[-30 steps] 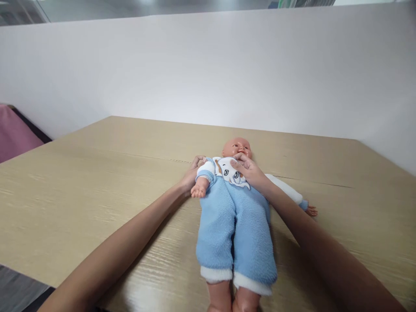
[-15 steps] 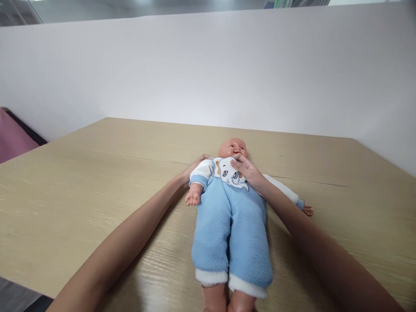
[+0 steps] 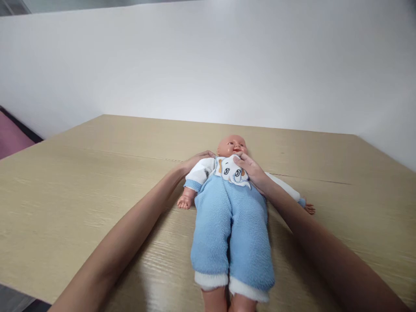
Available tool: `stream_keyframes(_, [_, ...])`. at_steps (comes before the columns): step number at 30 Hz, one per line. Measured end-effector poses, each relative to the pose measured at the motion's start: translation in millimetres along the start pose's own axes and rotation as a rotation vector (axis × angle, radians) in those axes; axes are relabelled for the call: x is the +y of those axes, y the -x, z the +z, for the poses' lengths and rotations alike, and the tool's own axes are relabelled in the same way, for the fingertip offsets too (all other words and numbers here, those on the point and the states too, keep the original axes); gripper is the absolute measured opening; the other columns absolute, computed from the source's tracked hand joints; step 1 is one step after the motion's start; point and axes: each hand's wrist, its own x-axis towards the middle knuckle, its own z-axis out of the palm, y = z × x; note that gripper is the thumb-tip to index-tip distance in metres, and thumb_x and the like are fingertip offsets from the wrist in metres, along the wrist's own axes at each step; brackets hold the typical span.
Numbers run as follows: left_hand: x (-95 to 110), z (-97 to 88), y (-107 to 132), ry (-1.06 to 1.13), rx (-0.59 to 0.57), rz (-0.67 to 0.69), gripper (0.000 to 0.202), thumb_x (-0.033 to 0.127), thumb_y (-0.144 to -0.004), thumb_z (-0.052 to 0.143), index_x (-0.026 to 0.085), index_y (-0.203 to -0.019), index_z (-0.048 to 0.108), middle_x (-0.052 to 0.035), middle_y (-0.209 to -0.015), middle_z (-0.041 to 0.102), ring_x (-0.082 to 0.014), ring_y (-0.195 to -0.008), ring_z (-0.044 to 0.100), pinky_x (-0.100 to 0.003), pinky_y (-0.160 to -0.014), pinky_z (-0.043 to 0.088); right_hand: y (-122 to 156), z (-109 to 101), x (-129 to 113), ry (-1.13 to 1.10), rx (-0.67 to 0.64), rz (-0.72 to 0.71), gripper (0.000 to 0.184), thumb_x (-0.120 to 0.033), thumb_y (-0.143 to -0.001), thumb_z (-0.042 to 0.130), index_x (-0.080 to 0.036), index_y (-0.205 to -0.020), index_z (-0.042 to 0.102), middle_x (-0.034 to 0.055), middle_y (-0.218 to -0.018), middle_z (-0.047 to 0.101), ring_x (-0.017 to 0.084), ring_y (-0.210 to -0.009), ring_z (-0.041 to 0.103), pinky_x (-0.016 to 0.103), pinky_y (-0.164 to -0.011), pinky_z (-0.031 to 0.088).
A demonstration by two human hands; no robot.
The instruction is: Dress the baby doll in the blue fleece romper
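Note:
A baby doll (image 3: 231,216) in a fluffy blue and white outfit with an animal face on the chest lies on its back, its head at the far end. My left hand (image 3: 202,157) curls around the shoulder on the left, close to the neck; the doll's white sleeve covers part of it. On the other side, my right hand (image 3: 252,169) holds the upper chest at the collar just under the chin, thumb on the cloth and fingers by the neck. The doll's arms spread out to both sides, and its feet are cut off by the frame's bottom edge.
Under the doll is a wood-grain table (image 3: 97,186) with a thin seam running across it. A pale wall (image 3: 208,65) rises behind the table's far edge. At the far left is a pink surface with a dark edge (image 3: 13,136).
The doll's arm on the left has swung slightly outward, away from its body. My hands stay at its shoulder and collar. The view has tilted down a little.

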Motion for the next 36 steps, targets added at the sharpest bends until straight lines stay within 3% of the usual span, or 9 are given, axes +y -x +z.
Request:
stream_keyframes(3, [2.1,-8.5,10.3,-0.039,0.008,-0.066,0.042,0.047,-0.079,0.089,0.018,-0.101,0.069,-0.0039,-0.098,0.072,-0.0196,-0.087,0.066,-0.032,-0.077,0.053,-0.6,-0.8,-0.3,0.011,0.019,-0.005,0.044,-0.056,-0.08,0.094,-0.027,-0.096,0.065,-0.0052,-0.083,0.071,0.014,-0.071,0.065,0.024,-0.064,0.054])
stream_keyframes(9, [15.1,-10.7,31.7,-0.292,0.033,-0.139,0.05,0.062,-0.083,0.081,0.018,-0.104,0.07,-0.0085,-0.098,0.073,-0.0245,-0.085,0.066,-0.033,-0.069,0.05,-1.0,0.5,0.2,0.021,0.048,-0.002,0.046,-0.057,-0.078,0.095,-0.027,-0.095,0.066,-0.0044,-0.085,0.073,0.015,-0.074,0.067,0.025,-0.067,0.055])
stream_keyframes(12, [24.5,-9.1,39.1,-0.374,-0.003,-0.195,0.059,0.069,-0.086,0.075,0.019,-0.115,0.068,-0.0088,-0.107,0.075,-0.0255,-0.089,0.068,-0.032,-0.068,0.05,-1.2,4.6,-3.3,0.024,0.079,0.024,0.048,-0.059,-0.076,0.095,-0.027,-0.097,0.065,-0.0039,-0.086,0.074,0.015,-0.074,0.068,0.026,-0.07,0.056])
stream_keyframes(14, [29.4,-9.5,43.1,-0.47,-0.04,-0.178,0.062,0.071,-0.087,0.074,0.023,-0.125,0.067,-0.0081,-0.121,0.074,-0.027,-0.102,0.069,-0.031,-0.076,0.053,0.4,5.6,-11.2,0.069,0.082,0.025,0.049,-0.061,-0.077,0.093,-0.027,-0.098,0.063,-0.0033,-0.087,0.075,0.017,-0.074,0.068,0.029,-0.07,0.056])
stream_keyframes(16, [31.9,-11.3,45.6,-0.579,-0.086,-0.128,0.062,0.07,-0.088,0.074,0.027,-0.133,0.066,-0.0065,-0.135,0.072,-0.029,-0.119,0.067,-0.031,-0.089,0.054,4.0,2.4,-22.7,0.249,0.054,-0.035,0.046,-0.063,-0.083,0.086,-0.028,-0.1,0.062,-0.0019,-0.09,0.076,0.02,-0.077,0.069,0.031,-0.069,0.055])
stream_keyframes(21, [30.7,-18.2,45.0,-0.683,-0.211,-0.039,0.064,0.071,-0.094,0.066,0.035,-0.147,0.061,-0.0012,-0.155,0.064,-0.0279,-0.143,0.057,-0.031,-0.113,0.045,17.9,-15.5,-42.6,1.117,0.075,-0.224,0.026,-0.053,-0.098,0.07,-0.027,-0.103,0.07,0.003,-0.098,0.079,0.027,-0.087,0.071,0.038,-0.077,0.05])
stream_keyframes(26, [42.6,-26.9,50.1,-0.884,-0.234,-0.101,0.074,0.078,-0.092,0.062,0.032,-0.149,0.057,-0.0032,-0.151,0.067,-0.0287,-0.135,0.062,-0.032,-0.108,0.047,37.5,-24.3,-34.0,1.285,0.238,-0.258,0.028,-0.051,-0.099,0.067,-0.026,-0.111,0.068,0.0075,-0.107,0.079,0.031,-0.097,0.072,0.043,-0.088,0.053])
stream_keyframes(31, [63.9,-43.5,61.9,-1.134,-0.264,-0.341,0.096,0.083,-0.074,0.075,0.029,-0.15,0.054,-0.01,-0.15,0.067,-0.0354,-0.131,0.063,-0.038,-0.104,0.049,93.6,-70.1,-25.0,1.48,0.348,-0.418,0.043,-0.059,-0.098,0.065,-0.023,-0.123,0.063,0.0152,-0.122,0.074,0.038,-0.114,0.069,0.054,-0.105,0.05])
stream_keyframes(36, [78.0,-55.9,70.0,-1.252,-0.23,-0.482,0.116,0.076,-0.055,0.088,0.03,-0.155,0.052,-0.011,-0.155,0.065,-0.0392,-0.131,0.066,-0.043,-0.108,0.049,169.1,-134.7,-12.8,1.564,0.31,-0.265,0.064,-0.066,-0.094,0.067,-0.025,-0.142,0.058,0.0175,-0.133,0.072,0.042,-0.118,0.068,0.059,-0.105,0.051])
